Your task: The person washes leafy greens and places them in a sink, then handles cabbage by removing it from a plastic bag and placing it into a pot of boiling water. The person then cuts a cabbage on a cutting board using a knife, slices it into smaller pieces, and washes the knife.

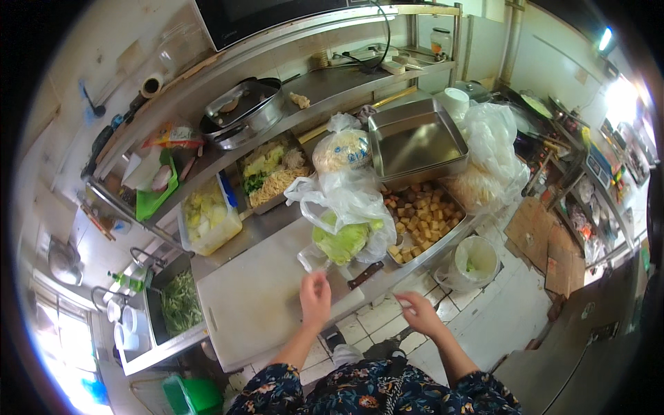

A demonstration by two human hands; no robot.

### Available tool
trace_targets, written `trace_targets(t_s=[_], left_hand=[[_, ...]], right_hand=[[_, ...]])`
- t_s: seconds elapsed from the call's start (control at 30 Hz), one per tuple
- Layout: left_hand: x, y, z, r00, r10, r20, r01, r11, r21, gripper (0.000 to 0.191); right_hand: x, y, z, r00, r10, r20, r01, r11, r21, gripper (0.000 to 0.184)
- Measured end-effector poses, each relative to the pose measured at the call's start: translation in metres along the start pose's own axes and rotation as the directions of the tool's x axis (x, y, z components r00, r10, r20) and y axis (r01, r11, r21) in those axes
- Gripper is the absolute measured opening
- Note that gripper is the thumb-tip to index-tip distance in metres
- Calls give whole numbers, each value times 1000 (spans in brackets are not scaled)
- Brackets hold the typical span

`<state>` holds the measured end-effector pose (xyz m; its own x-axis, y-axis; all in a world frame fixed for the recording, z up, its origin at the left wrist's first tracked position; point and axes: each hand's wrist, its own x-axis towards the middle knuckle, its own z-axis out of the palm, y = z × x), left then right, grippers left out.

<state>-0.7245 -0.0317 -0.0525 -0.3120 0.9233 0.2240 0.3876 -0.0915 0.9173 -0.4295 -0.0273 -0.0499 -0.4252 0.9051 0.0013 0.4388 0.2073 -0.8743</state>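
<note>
My left hand (pixel 315 300) is over the white cutting board (pixel 249 295), its fingers drawn together at the lower edge of a clear plastic bag (pixel 342 194). Whether they pinch the film is unclear. A pale green head of lettuce or cabbage (pixel 340 241) lies partly inside that bag. Below it rests a knife (pixel 366 275) with a dark riveted handle; its blade is mostly hidden. My right hand (pixel 419 312) hangs past the counter's front edge above the tiled floor, fingers curled. Anything thin between its fingertips is too small to tell.
Diced brown pieces fill a metal tray (pixel 425 220), with an empty steel pan (pixel 417 140) overlapping its back. A lined bin (pixel 474 262) stands on the floor at right. Cut greens fill the sink (pixel 179 301). A shelf (pixel 337 83) overhangs the counter's back.
</note>
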Motion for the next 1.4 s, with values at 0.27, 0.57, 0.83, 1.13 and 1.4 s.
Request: trace_targets(t_s=[0.27, 0.57, 0.83, 1.13, 1.4], left_hand=[[166, -109, -2, 578, -489, 653, 786, 120, -606, 65], [162, -98, -149, 663, -241, 708, 726, -22, -687, 71], [84, -133, -306, 750, -247, 613, 598, -141, -789, 68], [-47, -143, -335, 854, -478, 206, 280, 87, -956, 62], [-41, -80, -289, 747, -624, 229, 269, -32, -963, 61]], right_hand=[[252, -78, 102, 887, 140, -440, -164, 986, -15, 56], [221, -209, 194, 907, -335, -257, 247, 915, -320, 56], [226, -157, 224, 985, -169, 39, 158, 784, -600, 47], [202, -93, 206, 794, -564, 226, 592, 634, -497, 31], [181, -53, 174, 858, -177, 483, 475, 632, -612, 51]])
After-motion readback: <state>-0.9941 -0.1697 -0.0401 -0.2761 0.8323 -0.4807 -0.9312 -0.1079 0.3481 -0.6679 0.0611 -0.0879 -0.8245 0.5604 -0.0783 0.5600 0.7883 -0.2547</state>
